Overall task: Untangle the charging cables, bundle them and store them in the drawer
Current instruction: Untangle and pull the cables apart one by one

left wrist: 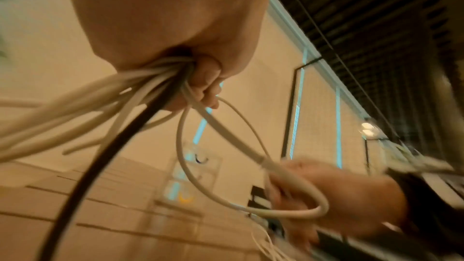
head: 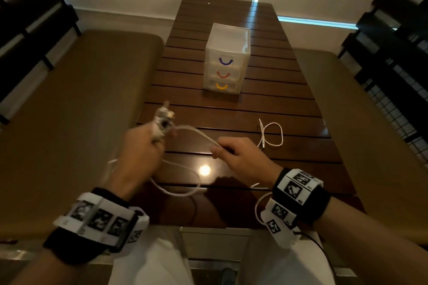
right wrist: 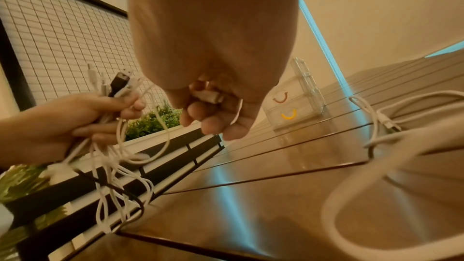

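My left hand point(head: 144, 140) point(right wrist: 83, 118) grips a bundle of charging cables point(right wrist: 118, 86), mostly white with one black, their plug ends sticking up above the fist; the loose lengths point(head: 176, 183) hang down and loop over the table's near edge. My right hand point(head: 231, 150) point(left wrist: 314, 188) pinches one white cable point(head: 196, 132) that runs across from the bundle, with a plug end point(right wrist: 208, 94) inside its fingers. A separate white cable point(head: 272, 133) lies looped on the table to the right. The clear three-drawer unit point(head: 228, 58), with blue, red and yellow handles, stands shut further back.
The dark slatted wooden table point(head: 231, 104) has brown cushioned benches on the left point(head: 81, 111) and right point(head: 370, 122). Dark slatted chair backs point(head: 393, 48) stand at both sides. A white wire point(head: 260, 206) curls by my right wristband.
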Tool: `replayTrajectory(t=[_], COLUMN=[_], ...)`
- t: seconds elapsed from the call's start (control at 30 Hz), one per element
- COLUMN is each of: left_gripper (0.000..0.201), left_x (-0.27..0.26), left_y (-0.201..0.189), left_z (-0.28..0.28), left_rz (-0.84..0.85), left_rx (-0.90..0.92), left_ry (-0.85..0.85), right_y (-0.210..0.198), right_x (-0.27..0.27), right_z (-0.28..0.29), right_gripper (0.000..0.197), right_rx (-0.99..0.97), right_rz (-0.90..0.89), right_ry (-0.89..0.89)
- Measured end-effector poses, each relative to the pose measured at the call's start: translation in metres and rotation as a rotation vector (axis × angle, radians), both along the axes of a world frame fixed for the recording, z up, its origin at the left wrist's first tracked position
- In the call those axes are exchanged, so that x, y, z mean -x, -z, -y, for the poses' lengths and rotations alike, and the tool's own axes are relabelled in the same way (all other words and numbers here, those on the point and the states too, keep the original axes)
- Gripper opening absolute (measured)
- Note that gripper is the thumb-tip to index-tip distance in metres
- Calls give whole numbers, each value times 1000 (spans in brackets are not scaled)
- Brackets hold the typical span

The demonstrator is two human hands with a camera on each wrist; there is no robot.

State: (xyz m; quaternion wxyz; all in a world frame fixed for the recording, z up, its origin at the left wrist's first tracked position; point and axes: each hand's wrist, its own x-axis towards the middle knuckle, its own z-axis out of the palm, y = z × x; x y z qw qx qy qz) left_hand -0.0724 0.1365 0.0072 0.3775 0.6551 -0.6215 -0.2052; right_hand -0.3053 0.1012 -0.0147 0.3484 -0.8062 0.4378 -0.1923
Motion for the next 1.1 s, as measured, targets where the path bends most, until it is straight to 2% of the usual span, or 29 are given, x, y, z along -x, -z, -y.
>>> replayTrajectory(t=[0.1,0.27,0.4,0.5,0.63,0.7,0.77,0.87,1.03,1.1], left_gripper=[31,33,35,31,23,25,28,29,35,34], left_x=[-38,-109,-156,-176,-182,-182,-181,-178,-179,-174], left_y=[-16,-9,7,18,30,38,44,46,41,33], left_z=[0,-13,-13,-12,-7,-3,1,3,8,7], left_rz=[-159,-161,-212,-219,-93,-46,-72,-129,-190,-250], left_rx=[-18,-43,-56,-120,-270,-332,-364,-351,-204,-162], left_ry=[-137,-308,-465,-430,-326,-305,-294,-298,-388,-341], right_y=[-4,-1,11,19,19,17,16,14,9,8], right_x=[-13,-66,-90,-95,-95,-95,-93,-88,-75,-69], right_z=[3,-1,-11,-18,-23,-23,-22,-20,-18,-17], right_gripper=[26,15,17,12,10,10,10,9,9,9], right_rx=[-30,-53,-85,-122,-136,-136,-134,-130,-144,-139], right_rz=[-1,23,-103,-164,-187,-194,-211,-226,-216,-212], right_ry=[-10,-41,-131,-174,-179,-167,-155,-142,-107,-97])
